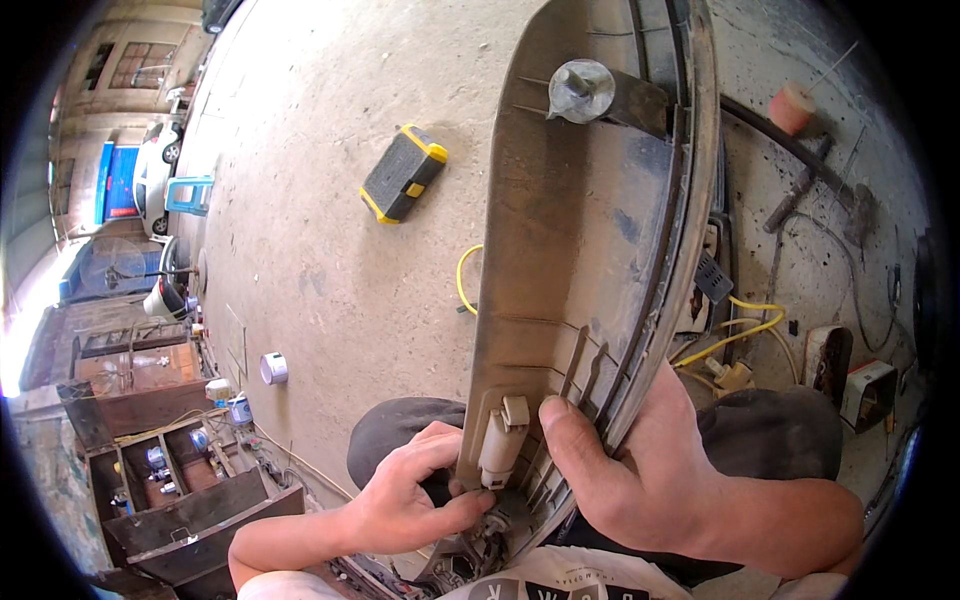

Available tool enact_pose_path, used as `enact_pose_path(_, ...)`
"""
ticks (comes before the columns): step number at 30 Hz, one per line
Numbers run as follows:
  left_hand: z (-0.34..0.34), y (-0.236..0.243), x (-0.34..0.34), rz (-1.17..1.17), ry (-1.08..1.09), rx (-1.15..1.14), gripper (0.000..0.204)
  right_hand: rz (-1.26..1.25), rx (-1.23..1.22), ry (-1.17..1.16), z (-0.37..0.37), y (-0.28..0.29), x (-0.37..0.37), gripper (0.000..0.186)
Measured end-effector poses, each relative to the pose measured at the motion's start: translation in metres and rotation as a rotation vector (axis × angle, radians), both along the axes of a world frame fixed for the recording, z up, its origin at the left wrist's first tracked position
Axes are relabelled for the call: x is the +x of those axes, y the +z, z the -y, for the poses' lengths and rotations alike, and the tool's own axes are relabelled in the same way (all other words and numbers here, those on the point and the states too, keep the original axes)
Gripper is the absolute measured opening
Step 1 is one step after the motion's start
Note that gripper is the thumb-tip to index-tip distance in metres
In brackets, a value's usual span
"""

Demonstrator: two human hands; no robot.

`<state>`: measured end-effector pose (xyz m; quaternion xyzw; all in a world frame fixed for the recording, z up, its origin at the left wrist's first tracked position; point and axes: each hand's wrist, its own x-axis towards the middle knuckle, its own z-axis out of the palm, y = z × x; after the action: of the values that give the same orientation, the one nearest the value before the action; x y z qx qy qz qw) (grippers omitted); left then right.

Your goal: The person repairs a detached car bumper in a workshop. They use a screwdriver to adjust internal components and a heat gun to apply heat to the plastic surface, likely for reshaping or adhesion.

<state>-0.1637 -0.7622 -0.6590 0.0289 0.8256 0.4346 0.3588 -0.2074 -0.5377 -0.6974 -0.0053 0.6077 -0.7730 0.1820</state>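
Note:
A long, dusty, curved plastic vehicle panel [560,240] stands lengthwise before me, its ribbed inner side facing up. My right hand [650,480] grips its right edge near the lower end, the thumb pressed on the inner face. At the lower left edge my left hand [415,492] is closed, its thumb just below a beige cylindrical plastic fitting [503,445]; some of its fingertips are hidden behind the panel. Near the far end a round, clear-covered piece [581,91] sits on a dark bracket. Dark wiring or small parts [480,550] lie under my left hand.
On the concrete floor lies a black-and-yellow case [404,174]. A hammer [855,205], yellow cable [745,330] and an orange-red pot [791,107] are at right. A wooden drawer box [180,490] and a white can [273,368] are at left, with a blue stool [189,195] farther off.

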Motion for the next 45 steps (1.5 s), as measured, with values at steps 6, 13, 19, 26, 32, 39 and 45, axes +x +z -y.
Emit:
enact_pose_path(6, -0.007, 0.004, 0.0, 0.124, 0.082, -0.069, 0.035, -0.001, 0.005, 0.003, -0.001, -0.002, 0.001, 0.017)
enact_pose_path(13, -0.008, -0.002, 0.004, 0.109, 0.121, -0.086, 0.03, 0.018, -0.002, -0.028, 0.001, -0.001, 0.002, 0.02)
enact_pose_path(19, -0.005, -0.003, 0.004, 0.035, 0.102, -0.07, 0.029, 0.018, 0.009, 0.001, 0.0, 0.001, 0.0, 0.019)
enact_pose_path(26, 0.014, -0.004, 0.005, -0.065, 0.235, -0.068, 0.029, -0.067, 0.06, 0.014, 0.001, -0.001, 0.002, 0.02)
enact_pose_path(32, 0.012, 0.008, 0.015, -0.896, -0.222, -0.369, 0.036, 0.025, 0.037, 0.029, -0.002, 0.002, -0.001, 0.02)
enact_pose_path(39, 0.004, 0.003, 0.028, -0.949, -0.333, -0.447, 0.032, 0.071, -0.003, 0.038, -0.001, 0.004, -0.001, 0.023)
enact_pose_path(45, -0.002, 0.004, 0.025, -0.935, -0.352, -0.412, 0.03, 0.044, -0.028, 0.007, 0.0, -0.001, -0.001, 0.022)
